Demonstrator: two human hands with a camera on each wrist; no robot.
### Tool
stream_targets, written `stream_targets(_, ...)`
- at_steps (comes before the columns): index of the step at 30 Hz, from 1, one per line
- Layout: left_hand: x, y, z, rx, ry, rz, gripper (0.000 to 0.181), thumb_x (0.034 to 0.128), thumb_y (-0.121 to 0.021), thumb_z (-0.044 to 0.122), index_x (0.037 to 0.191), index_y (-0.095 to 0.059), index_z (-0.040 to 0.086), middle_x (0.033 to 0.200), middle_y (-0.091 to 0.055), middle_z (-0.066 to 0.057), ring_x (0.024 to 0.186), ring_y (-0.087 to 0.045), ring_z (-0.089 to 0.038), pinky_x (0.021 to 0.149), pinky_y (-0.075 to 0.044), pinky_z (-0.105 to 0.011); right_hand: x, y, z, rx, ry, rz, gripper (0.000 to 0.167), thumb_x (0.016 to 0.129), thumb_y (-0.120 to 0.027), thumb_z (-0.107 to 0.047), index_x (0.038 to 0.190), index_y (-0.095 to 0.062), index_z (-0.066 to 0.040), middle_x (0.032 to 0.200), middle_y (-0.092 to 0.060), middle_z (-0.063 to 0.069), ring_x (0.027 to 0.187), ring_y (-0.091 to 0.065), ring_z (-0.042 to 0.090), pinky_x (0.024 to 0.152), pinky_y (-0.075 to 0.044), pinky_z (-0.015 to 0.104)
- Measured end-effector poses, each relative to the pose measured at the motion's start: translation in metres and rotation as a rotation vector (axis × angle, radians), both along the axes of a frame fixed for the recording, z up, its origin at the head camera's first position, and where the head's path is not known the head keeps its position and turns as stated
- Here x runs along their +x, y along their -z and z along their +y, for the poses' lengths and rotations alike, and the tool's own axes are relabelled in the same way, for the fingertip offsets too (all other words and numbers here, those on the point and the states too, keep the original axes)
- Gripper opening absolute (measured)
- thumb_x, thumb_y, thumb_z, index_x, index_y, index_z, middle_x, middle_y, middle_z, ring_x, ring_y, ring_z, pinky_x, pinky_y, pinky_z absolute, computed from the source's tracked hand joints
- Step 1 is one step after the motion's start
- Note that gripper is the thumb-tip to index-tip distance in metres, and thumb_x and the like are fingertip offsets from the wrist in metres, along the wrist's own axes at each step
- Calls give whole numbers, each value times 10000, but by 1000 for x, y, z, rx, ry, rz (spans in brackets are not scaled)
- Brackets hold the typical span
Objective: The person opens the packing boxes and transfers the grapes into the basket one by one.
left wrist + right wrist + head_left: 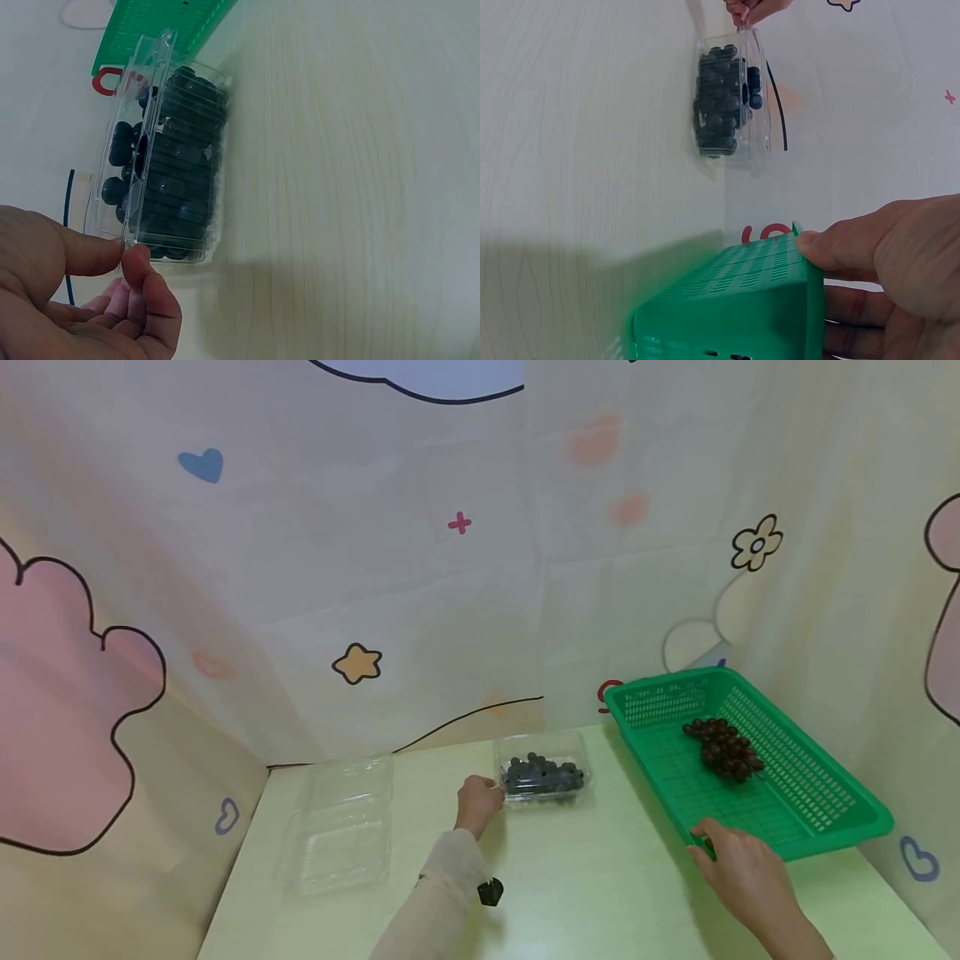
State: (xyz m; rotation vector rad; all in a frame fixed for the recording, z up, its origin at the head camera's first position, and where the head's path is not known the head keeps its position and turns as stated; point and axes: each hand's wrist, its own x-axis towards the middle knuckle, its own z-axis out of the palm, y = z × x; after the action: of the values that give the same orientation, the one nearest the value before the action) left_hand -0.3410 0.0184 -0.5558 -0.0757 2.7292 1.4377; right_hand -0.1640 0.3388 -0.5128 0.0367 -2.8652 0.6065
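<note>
Left hand (477,802) pinches the near-side edge of a clear container (543,744) between thumb and forefinger; the container stands on the counter (570,877), just right of that hand, with dark grapes (543,779) inside. Right hand (742,872) grips the rim of a green basket (651,768), which extends ahead of it. A dark red grape bunch (726,752) lies in the basket, forward of the right hand. A second clear container (341,847) lies open, left of the left hand.
</note>
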Motion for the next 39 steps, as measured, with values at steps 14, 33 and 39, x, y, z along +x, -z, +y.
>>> stream_targets(14,9,2,-19,47,5,-55,278,940,-702,66,1141,-696,-126,833,-748,-122,736,-697,-201,723,-593,-371,-2,0,0,-8,4,-21,231,896,-786,-114,1085,-706,-9,706,-643,-3,558,-528,154,478,-432,365)
stream_targets(33,22,4,-33,87,18,-80,217,916,-707,46,1075,-709,-102,827,-733,-89,728,-623,-161,671,-547,-318,0,12,-7,-51,55,157,198,909,-750,-61,1055,-731,72,1009,-701,303,818,-658,470,623,-540,577)
stream_targets(39,29,2,-37,83,20,-97,219,911,-699,45,1075,-708,-100,862,-739,-103,760,-623,-171,692,-546,-324,-1,18,-15,-4,52,367,144,808,-815,11,923,-740,55,894,-700,248,758,-646,444,576,-494,597)
